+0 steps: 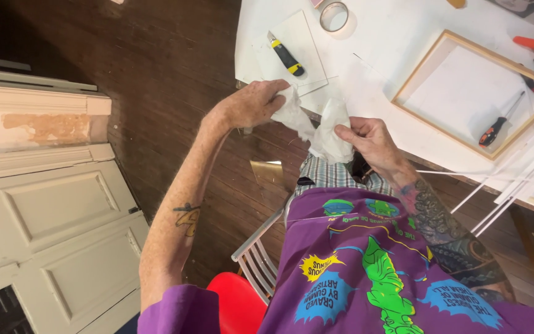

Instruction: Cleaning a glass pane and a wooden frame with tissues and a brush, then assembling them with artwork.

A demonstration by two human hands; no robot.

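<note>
Both hands pinch one crumpled white tissue [316, 127]: left hand [251, 104] closed at nine o'clock, right hand [371, 137] gripping at three o'clock.

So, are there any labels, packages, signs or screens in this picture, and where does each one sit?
No packages, signs or screens show.
Printed purple shirt: worn by the person, bottom of the view, with green, blue and yellow cartoon shapes and lettering.
Crumpled white paper: unprinted, held between the left hand and the right hand, at the edge of the white table.
</note>
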